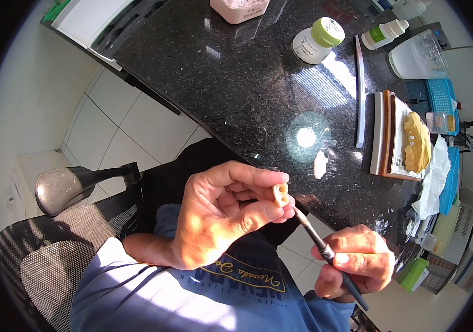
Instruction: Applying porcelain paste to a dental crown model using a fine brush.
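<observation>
A small tooth-coloured dental piece, like a crown or short bridge, is pinched between the thumb and fingers of my left hand. My right hand grips a slim dark-handled brush partway along its handle. The brush's tip points up and left, close beside the dental piece; whether the two touch, I cannot tell. Both hands are over my lap, at the near edge of the black speckled counter. A white smear of paste lies on the counter just beyond them.
At the right, a yellow dental model rests on a brown-edged tray, beside crumpled white tissue. A long pale strip, a green-lidded jar, a dropper bottle and a clear tub stand farther back. A chair armrest is at left.
</observation>
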Demonstrator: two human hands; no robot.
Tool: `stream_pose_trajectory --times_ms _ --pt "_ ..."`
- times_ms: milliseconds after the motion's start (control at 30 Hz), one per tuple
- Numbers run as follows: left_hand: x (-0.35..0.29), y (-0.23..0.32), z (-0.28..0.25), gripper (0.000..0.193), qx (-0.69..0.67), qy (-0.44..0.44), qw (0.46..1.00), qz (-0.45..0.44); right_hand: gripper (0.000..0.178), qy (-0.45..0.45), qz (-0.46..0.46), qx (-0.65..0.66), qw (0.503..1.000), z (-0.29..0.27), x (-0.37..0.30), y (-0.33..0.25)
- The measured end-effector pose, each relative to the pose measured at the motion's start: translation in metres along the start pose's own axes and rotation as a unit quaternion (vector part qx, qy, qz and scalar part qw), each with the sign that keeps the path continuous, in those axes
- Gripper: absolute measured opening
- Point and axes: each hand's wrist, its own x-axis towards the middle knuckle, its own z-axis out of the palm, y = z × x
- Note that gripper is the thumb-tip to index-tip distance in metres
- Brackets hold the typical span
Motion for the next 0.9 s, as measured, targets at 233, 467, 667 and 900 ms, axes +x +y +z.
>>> stream_pose_trajectory --times_ms 233,467,667,900 --pt "0.001 0.006 -0.001 0.026 0.120 -0.013 0.990 0.071 0.024 0.001 0.000 -0.027 1.000 -0.005 0.002 -0.003" --pt "0.002 0.000 -0.005 0.029 0.087 -0.027 0.993 0.074 0.023 -0.001 -0.006 -0.012 1.000 0.000 0.001 0.000" --pt "0.000 -0.003 -0.006 0.029 0.065 -0.031 0.995 0.075 0.020 0.004 -0.020 -0.003 1.000 0.004 0.000 0.003" --pt "-0.001 -0.005 -0.008 0.031 0.070 -0.032 0.994 0.080 0.021 0.006 -0.019 -0.003 1.000 0.005 0.000 0.003"
